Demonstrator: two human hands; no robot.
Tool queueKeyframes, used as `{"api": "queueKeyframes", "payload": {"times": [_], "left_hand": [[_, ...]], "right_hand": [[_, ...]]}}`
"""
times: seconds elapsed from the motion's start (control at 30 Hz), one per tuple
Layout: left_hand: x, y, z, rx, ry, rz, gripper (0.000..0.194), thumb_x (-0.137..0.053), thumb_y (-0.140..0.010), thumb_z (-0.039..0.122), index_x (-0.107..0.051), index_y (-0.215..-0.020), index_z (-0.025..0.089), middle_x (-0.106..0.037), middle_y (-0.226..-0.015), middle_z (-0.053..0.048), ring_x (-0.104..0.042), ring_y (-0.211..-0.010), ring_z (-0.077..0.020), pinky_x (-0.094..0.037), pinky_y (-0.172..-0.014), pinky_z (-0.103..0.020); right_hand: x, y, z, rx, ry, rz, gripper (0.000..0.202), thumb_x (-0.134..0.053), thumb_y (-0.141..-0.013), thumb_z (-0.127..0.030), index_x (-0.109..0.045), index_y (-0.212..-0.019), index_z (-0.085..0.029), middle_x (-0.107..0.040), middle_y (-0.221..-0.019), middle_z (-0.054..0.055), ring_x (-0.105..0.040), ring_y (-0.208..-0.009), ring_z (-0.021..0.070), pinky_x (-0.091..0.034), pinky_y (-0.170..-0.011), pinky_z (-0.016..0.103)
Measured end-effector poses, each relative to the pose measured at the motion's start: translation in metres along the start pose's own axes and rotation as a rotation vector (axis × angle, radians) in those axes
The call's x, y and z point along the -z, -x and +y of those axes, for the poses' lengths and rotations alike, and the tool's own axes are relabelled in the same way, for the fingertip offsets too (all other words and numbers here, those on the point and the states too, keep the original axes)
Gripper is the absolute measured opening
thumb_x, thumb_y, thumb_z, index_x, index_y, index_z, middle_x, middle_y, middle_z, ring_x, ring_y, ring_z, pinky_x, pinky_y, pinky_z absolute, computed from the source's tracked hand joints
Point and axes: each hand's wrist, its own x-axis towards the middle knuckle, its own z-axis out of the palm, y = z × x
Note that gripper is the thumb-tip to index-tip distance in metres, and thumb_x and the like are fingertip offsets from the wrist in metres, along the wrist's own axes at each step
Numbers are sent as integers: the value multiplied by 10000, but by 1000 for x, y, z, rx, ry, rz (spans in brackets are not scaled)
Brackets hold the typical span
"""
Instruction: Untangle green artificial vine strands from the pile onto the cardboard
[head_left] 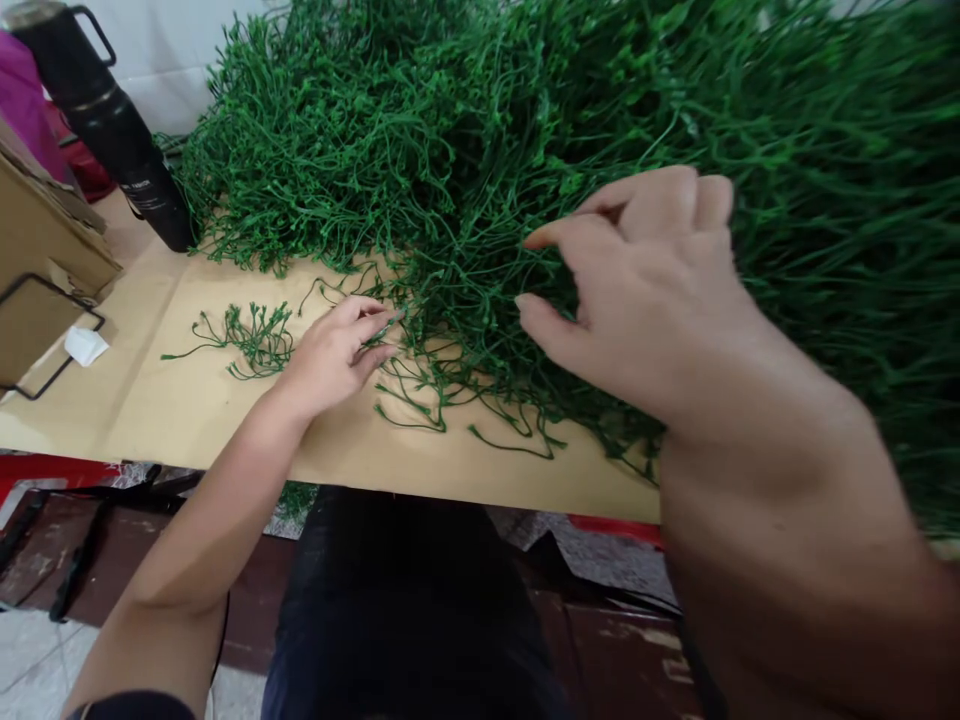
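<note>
A large heap of thin green artificial plant stems (pixel 360 150) with small forked tips spreads over the cardboard-covered table. My left hand (pixel 337 350) is low at the heap's front edge, thumb and fingers closed around a bit of green stem. To its left lies a small separate bunch of stems (pixel 259 340). Several loose stems (pixel 427 395) lie to the right of those fingers. My right hand (pixel 637 290) hovers over the heap, its thumb and index finger apart with nothing visible between them and the other fingers curled.
A black bottle (pixel 124 130) leans at the back left beside a cardboard box (pixel 45 220). Near the box are a black wire frame (pixel 45 390) and a white scrap (pixel 86 345). The brown cardboard (pixel 225 425) ends just in front of my lap. A white wall stands behind.
</note>
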Motion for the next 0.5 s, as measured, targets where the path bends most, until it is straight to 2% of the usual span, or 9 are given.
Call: {"api": "queueKeyframes", "payload": {"times": [0.07, 0.13, 0.27, 0.4, 0.5], "left_hand": [[0, -1, 0, -38, -15, 22, 286, -511, -881, 304, -662, -1066, 146, -614, -1138, -119, -588, -1018, -211, -490, -868, -372], [1, -2, -2, -42, -18, 93, 288, -478, -899, 334, -687, -975, 152, -622, -1042, -107, -583, -984, -211, -486, -848, -381], [9, -6, -1, 50, 146, 326, 336, -464, -903, 431, -688, -829, 192, -570, -810, -43, -570, -830, -162, -478, -761, -334], [31, -17, 10, 159, 521, 430, 321, -484, -900, 442, -687, -788, 220, -451, -604, 12, -463, -597, -96, -416, -607, -252], [54, -29, 23, 218, 933, 429, 346, -466, -922, 384, -694, -749, 190, -332, -533, 27, -327, -481, -64, -301, -479, -220]], "right_hand": [[-1, 0, -6, 21, -30, -21, 291, -515, -782, -146, -593, -1053, -76, -471, -1162, 203, -417, -1158, 349, -417, -861, 463], [-6, -1, -9, 52, -95, -25, 258, -466, -782, -102, -606, -999, -90, -485, -1140, 192, -424, -1139, 338, -421, -840, 464], [-20, -6, -14, 207, -363, 23, 233, -498, -830, -214, -597, -1021, -124, -511, -1086, 149, -460, -1095, 306, -411, -885, 501], [-33, -16, -42, 365, -624, -38, 349, -571, -806, -264, -548, -1130, -137, -506, -1132, 138, -459, -1117, 291, -391, -957, 518], [-40, -25, -74, 373, -778, -109, 508, -640, -764, -286, -493, -1211, -95, -475, -1187, 161, -450, -1148, 282, -394, -997, 476]]}}
